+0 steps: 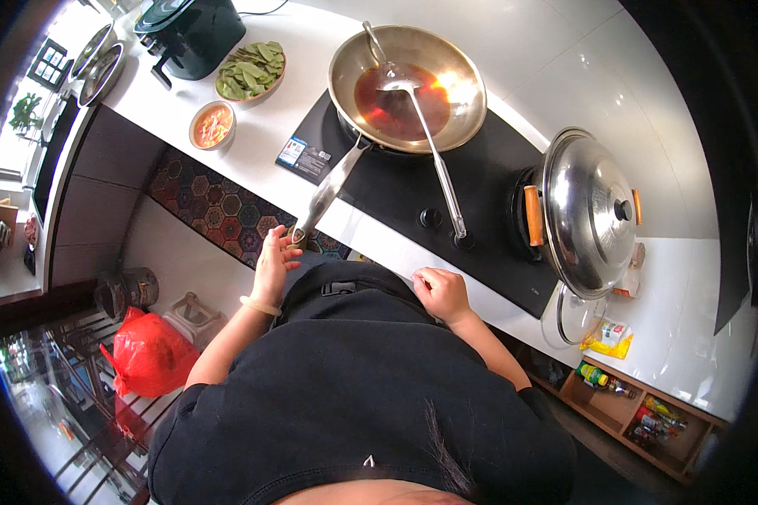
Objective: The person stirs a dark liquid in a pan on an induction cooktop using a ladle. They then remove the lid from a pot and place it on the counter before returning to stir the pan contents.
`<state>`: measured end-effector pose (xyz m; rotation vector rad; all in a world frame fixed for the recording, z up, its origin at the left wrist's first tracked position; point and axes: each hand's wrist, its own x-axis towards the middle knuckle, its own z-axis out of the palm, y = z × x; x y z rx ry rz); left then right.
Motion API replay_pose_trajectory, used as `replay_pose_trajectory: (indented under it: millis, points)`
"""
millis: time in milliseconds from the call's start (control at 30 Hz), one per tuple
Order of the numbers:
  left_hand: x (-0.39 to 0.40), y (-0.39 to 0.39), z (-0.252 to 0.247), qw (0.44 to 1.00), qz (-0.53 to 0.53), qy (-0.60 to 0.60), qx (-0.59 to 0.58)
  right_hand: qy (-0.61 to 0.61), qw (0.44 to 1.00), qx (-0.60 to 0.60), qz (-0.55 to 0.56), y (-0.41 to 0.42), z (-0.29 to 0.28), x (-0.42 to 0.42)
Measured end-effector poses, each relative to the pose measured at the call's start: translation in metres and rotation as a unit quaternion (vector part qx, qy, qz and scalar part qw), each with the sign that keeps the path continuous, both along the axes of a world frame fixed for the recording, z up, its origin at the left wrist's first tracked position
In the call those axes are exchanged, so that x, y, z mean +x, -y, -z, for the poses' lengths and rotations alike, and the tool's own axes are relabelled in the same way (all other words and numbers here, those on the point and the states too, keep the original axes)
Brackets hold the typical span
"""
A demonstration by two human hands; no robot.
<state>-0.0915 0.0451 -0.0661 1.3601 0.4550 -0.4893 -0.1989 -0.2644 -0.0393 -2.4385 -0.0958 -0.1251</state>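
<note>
A steel wok (467, 120) with brown-red liquid sits on the black cooktop (391, 202). A steel ladle (439, 167) rests in it, its handle lying over the cooktop's front; another steel utensil (372, 41) leans on the wok's back rim. My left hand (276, 262), with a pale bangle at the wrist, is beside the end of the wok's handle (331, 189), fingers apart; nothing shows in its grip. My right hand (441, 291) is loosely curled at the counter's front edge, below the cooktop knobs, with nothing visible in it.
A lidded steel pot (584, 214) with wooden handles stands on the right burner, a glass lid (578, 319) beside it. At left are a bowl of chopped food (213, 125), a plate of green pods (252, 69) and a dark appliance (196, 38). An open drawer (613, 404) holds bottles.
</note>
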Motion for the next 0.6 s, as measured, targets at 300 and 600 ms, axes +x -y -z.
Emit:
replay_pose_trajectory:
  millis: [300, 600]
  points:
    - [-0.003, 0.001, -0.014, 0.998, -0.053, 0.028, -0.032, -0.043, 0.999, 0.024, -0.009, -0.004, 0.016, -0.014]
    - [0.024, -0.038, -0.014, 0.986, -0.059, 0.154, -0.005, -0.09, 0.986, 0.042, 0.134, -0.055, 0.026, -0.048]
